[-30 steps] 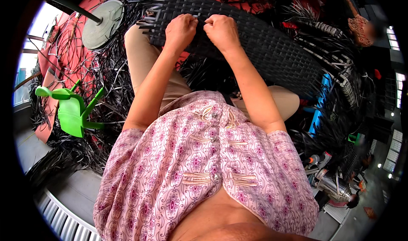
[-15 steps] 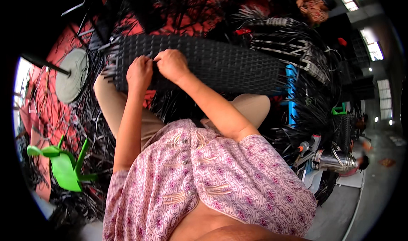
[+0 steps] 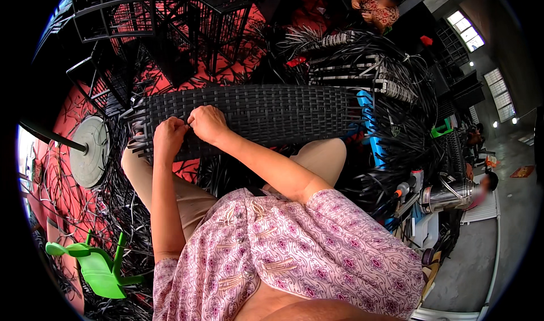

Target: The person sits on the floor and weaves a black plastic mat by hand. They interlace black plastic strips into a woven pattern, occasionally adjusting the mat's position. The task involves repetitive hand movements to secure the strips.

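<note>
A long black woven panel (image 3: pixel 283 114) of flat plastic strips lies across my knees, with loose strip ends sticking out at its left and right ends. My left hand (image 3: pixel 170 135) is closed in a pinch at the panel's near left part. Close beside it, my right hand (image 3: pixel 207 124) pinches too, its fingertips almost meeting the left hand's over the weave. A small dark strip end seems to lie between the fingertips, but the fingers hide most of it.
Black strips lie heaped on the red floor covering, with a bundle of strips (image 3: pixel 391 77) at the right. A blue bar (image 3: pixel 371 134) stands by the panel's right end. At the left are a round grey base (image 3: pixel 90 152) and a green chair (image 3: pixel 99 270). Another person (image 3: pixel 378 8) sits far right.
The view has tilted upward, so the panel and both hands appear lower, and more black frames show at the top. Both hands remain pinched close together on the weave.
</note>
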`<state>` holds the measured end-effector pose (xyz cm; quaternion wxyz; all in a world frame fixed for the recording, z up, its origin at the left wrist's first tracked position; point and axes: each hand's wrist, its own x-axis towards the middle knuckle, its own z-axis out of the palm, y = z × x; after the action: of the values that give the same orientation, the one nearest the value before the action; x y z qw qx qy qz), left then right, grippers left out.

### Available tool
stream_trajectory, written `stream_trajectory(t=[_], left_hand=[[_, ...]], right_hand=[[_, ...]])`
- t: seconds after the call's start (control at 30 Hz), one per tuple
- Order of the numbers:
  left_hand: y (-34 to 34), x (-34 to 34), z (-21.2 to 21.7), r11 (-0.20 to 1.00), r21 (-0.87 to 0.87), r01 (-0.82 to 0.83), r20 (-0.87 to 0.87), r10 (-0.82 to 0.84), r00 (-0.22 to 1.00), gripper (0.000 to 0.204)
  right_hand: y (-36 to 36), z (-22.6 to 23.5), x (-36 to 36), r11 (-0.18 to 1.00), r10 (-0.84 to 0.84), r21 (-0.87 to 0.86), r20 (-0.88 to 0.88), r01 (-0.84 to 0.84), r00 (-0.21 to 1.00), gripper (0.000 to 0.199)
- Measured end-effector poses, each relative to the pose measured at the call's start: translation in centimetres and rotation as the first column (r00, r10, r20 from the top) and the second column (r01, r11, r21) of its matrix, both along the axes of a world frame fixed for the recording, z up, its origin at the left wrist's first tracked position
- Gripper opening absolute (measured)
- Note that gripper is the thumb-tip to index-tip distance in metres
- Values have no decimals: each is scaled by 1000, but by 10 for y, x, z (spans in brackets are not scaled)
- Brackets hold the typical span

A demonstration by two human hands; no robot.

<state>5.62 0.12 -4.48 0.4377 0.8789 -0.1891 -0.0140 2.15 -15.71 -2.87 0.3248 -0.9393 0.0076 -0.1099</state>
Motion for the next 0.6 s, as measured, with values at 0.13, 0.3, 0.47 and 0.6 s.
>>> stream_trajectory(t=[0.13,0.3,0.47,0.6], left_hand=[[5,6,6,993,93,72,-10,-71,997,16],[8,6,5,980,194,52,195,-91,977,13],[7,3,2,998,58,9,221,-21,975,11],[12,-4,15,987,-156,-46,-41,40,998,9]], right_hand=[[5,0,-5,1000,-16,17,101,14,995,11],[9,2,-12,1000,-17,-12,134,19,991,9],[6,2,-14,997,-3,72,199,-11,980,15],[7,0,-12,993,63,-116,371,-21,926,18]])
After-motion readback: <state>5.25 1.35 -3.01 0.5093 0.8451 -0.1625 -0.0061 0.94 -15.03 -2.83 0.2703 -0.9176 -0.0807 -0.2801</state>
